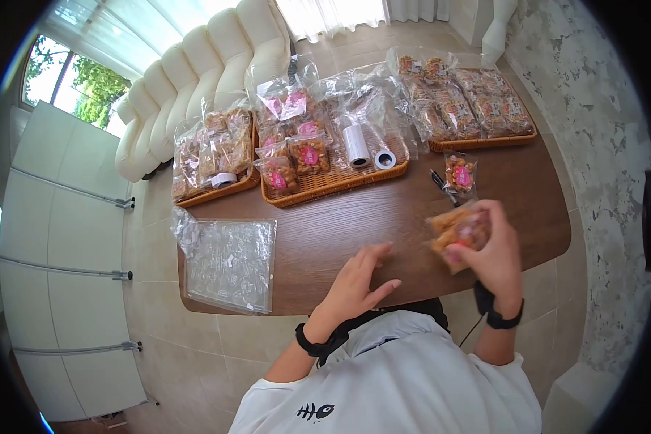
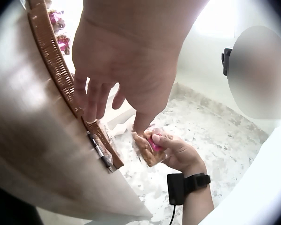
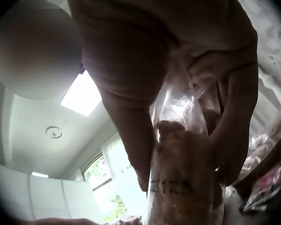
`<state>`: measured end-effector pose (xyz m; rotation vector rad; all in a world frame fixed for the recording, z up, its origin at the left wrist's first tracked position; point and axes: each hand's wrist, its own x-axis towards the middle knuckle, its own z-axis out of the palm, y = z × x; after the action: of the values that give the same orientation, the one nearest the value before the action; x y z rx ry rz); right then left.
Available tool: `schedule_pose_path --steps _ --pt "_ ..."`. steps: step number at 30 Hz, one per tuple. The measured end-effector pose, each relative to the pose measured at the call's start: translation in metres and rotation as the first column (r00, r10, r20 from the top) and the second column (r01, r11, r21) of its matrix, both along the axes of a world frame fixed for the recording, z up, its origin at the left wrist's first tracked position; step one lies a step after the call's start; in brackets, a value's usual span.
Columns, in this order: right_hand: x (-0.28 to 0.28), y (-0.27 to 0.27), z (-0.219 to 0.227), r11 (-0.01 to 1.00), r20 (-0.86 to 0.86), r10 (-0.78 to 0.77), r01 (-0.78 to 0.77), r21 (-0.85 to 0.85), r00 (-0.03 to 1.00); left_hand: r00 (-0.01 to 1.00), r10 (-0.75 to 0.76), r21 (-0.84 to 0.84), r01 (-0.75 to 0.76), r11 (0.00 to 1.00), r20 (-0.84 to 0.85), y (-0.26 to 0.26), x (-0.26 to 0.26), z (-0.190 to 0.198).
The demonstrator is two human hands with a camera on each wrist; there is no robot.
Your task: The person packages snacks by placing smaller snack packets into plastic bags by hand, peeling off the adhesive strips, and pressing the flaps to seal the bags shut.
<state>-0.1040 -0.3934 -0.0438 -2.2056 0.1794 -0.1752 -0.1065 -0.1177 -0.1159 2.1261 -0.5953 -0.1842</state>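
Observation:
My right hand (image 1: 498, 249) grips a clear bag of golden-brown snacks (image 1: 459, 235) with a pink label, held over the right part of the table and slightly blurred. In the right wrist view, dark printed characters show on the bag (image 3: 182, 187), between thumb and fingers. My left hand (image 1: 358, 283) is apart from it, over the table's near edge, fingers spread and holding nothing. Beyond the right hand lies a smaller snack bag (image 1: 458, 173) with a pink label, beside a black pen (image 1: 443, 182).
Wicker trays line the far side: one with packed bags (image 1: 217, 148) at left, a middle tray (image 1: 333, 184) bearing pink-labelled bags and two label rolls, and one (image 1: 484, 142) at right. A stack of clear plastic bags (image 1: 230, 264) lies near left on the wooden table (image 1: 318, 239).

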Motion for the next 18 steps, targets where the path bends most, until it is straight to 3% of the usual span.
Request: schedule_pose_path --steps 2,5,9,10,14,18 --pt "0.000 0.031 -0.027 0.962 -0.035 0.193 -0.182 0.206 0.981 0.999 0.047 -0.090 -0.044 0.995 0.025 -0.005 0.007 0.005" --pt "0.004 0.065 -0.055 0.926 -0.115 0.293 -0.252 0.283 0.949 1.000 0.028 0.032 -0.028 0.999 0.012 0.004 0.011 0.006" --pt "0.004 0.078 -0.064 0.891 -0.165 0.389 -0.325 0.316 0.906 0.969 0.091 0.015 -0.091 0.996 -0.231 0.028 0.003 -0.001" --pt "0.004 0.078 -0.073 0.853 -0.186 0.428 -0.328 0.407 0.884 0.945 0.095 0.020 -0.093 0.995 -0.312 0.032 0.001 -0.002" --pt "0.006 0.080 -0.093 0.715 -0.146 0.523 -0.339 0.611 0.840 0.941 0.111 -0.008 -0.120 0.993 -0.318 0.042 -0.007 -0.020" --pt "0.012 0.076 -0.096 0.641 -0.113 0.537 -0.318 0.699 0.836 0.978 0.098 0.012 -0.097 0.995 -0.184 0.048 -0.007 -0.016"
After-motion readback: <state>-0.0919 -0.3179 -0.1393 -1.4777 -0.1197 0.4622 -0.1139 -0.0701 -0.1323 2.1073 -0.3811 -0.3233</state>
